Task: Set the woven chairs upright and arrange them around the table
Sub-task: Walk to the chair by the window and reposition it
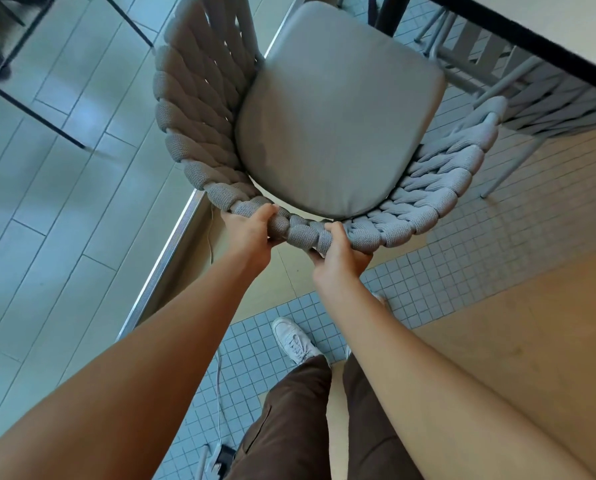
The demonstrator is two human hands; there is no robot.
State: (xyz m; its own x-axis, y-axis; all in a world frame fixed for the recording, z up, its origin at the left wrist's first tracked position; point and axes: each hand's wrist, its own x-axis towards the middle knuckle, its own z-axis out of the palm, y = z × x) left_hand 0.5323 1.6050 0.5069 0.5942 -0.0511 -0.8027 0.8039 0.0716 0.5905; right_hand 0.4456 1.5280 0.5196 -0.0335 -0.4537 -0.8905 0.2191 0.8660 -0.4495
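Observation:
A grey woven chair point(199, 109) with a smooth grey seat cushion point(338, 112) stands upright in front of me, seen from above. My left hand point(251, 233) grips the top rim of its curved backrest, and my right hand point(338, 258) grips the same rim just to the right. The table point(546, 39), pale-topped with a dark edge, fills the top right corner. A second woven chair point(539, 109) sits tucked partly under it, touching the first chair's right armrest.
A metal threshold strip point(172, 247) divides pale floor planks on the left from small blue tiles and beige floor on the right. A white cable point(217, 372) and power strip point(220, 455) lie by my feet. Black thin-legged furniture point(30, 109) stands at top left.

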